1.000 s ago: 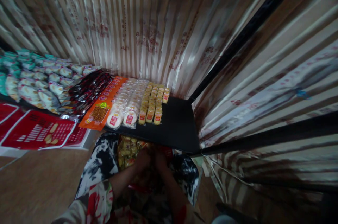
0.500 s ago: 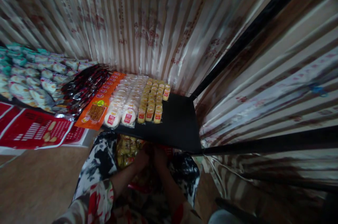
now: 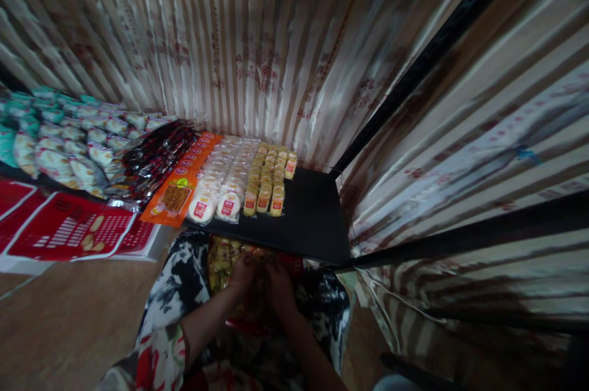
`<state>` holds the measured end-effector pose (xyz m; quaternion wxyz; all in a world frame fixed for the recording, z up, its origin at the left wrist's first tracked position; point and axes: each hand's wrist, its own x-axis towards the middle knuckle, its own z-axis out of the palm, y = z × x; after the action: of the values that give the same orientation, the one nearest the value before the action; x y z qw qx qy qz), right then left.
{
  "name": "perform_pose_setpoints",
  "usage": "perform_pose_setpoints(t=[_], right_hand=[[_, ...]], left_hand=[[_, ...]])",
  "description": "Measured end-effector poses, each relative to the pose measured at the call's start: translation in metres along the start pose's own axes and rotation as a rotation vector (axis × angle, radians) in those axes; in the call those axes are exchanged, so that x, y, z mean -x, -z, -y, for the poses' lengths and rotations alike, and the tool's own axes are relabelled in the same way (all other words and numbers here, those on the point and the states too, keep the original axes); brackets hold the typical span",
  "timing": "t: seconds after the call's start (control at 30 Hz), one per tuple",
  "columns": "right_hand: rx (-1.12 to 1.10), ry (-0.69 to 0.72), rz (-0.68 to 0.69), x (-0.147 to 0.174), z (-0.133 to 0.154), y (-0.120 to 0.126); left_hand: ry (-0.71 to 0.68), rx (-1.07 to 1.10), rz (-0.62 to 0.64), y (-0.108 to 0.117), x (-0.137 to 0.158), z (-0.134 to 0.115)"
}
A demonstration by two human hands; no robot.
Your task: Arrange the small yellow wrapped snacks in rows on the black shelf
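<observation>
A clear and red snack bag (image 3: 221,263) full of yellow-wrapped pieces rests on the lap, partly under the table's front edge. Both hands are at its upper middle, close together. My left hand (image 3: 242,273) has its fingers curled in on the bag. My right hand (image 3: 278,286) is closed on the bag too, just to the right. Dim light blurs the fingertips, and the forearms cover part of the bag. On the black table (image 3: 313,213) above stand rows of small yellow-wrapped cakes (image 3: 264,185), the things nearest beyond the hands.
Left of the cakes lie round white packets (image 3: 216,185), an orange packet (image 3: 177,191), dark packets (image 3: 156,158) and several white and green packets (image 3: 69,139). A red printed sheet (image 3: 73,225) hangs at the left front. Black poles (image 3: 414,78) and striped cloth (image 3: 276,41) enclose the table.
My hands have moved slightly apart at the top of the bag, the left one a little leftward. The view has shifted slightly; the packets on the table stay in place.
</observation>
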<state>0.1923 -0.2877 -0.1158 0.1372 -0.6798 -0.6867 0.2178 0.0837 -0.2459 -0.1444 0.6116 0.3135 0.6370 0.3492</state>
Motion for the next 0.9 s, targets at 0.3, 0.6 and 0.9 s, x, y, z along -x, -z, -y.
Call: perform_pose_setpoints(t=[0.3,0.6,0.9], right_hand=[[-0.45,-0.11,-0.213,0.016,-0.011,0.012],[-0.914,-0.062,-0.225,0.017,-0.006,0.047],[-0.844,-0.016,-0.257,0.016,-0.01,0.073]], left_hand=[[-0.067,0.142,0.076,0.016,0.033,-0.025],[-0.043,0.303,0.147,0.002,0.057,-0.072],[0.152,0.299,0.18,-0.007,0.056,-0.08]])
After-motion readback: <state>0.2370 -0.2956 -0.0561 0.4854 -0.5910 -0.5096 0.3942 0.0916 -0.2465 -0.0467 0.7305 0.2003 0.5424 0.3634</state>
